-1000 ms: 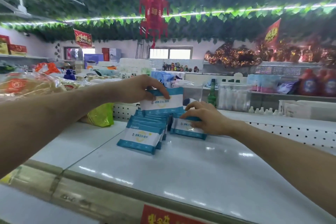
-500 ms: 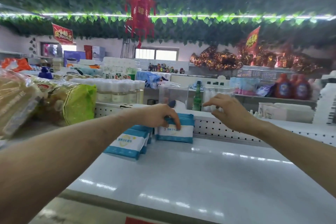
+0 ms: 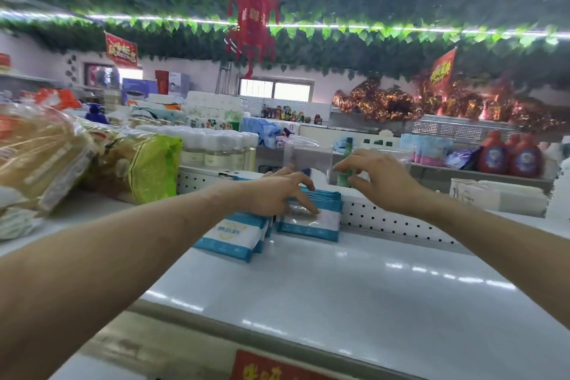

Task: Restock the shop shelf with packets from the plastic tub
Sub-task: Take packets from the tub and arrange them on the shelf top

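Note:
Blue-and-white packets stand on the white shelf in two groups. A leaning row of packets is on the left, and an upright stack of packets stands against the perforated back panel. My left hand lies over the top of the upright stack, its fingers stretched down the front packet and pressing on it. My right hand hovers above and to the right of that stack, its fingers loosely bent and holding nothing. The plastic tub is out of view.
Bagged noodles and a green-ended bag crowd the shelf's left end. White-capped bottles stand behind the panel. A white box sits at the right, and a red price label is on the shelf's front edge.
My left hand has set its packet against the upright stack and now presses on its front. My right hand lifted off the packets and stays raised to the right. The view shifted slightly.

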Action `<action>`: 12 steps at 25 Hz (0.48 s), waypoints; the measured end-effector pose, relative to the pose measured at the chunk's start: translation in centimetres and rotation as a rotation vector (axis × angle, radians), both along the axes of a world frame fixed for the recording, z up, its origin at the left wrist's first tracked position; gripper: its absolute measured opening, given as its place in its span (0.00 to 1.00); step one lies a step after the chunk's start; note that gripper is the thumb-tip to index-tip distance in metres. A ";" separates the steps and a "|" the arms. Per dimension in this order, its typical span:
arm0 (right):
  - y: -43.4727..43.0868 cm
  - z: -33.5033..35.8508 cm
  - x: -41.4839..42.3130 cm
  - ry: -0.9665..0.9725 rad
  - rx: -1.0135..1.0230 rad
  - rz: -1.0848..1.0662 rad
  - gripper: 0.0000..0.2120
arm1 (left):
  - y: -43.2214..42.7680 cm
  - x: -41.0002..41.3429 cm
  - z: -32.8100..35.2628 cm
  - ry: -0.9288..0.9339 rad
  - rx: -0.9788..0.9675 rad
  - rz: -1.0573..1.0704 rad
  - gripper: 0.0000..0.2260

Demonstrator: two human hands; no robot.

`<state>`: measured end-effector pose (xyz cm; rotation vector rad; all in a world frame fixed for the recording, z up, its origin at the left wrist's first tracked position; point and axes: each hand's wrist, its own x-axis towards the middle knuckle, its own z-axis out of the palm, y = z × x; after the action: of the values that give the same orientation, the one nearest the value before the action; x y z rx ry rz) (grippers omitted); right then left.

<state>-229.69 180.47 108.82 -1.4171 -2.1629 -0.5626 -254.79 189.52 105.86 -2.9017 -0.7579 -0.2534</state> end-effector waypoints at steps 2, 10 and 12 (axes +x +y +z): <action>0.9 1.1 -2.9 0.011 0.020 0.053 0.12 | -1.8 -2.8 1.4 -0.114 -0.045 0.000 0.21; 2.9 1.1 -26.2 -0.011 -0.088 0.563 0.14 | -12.2 -26.9 2.8 -0.320 -0.028 0.455 0.17; 2.1 -0.7 -33.1 -0.068 -0.146 0.707 0.15 | -16.3 -33.4 1.0 -0.334 -0.029 0.590 0.16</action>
<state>-262.78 182.56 108.13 -0.6092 -2.5855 -0.1887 -288.18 173.25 106.82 -2.5306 -1.6238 -0.6590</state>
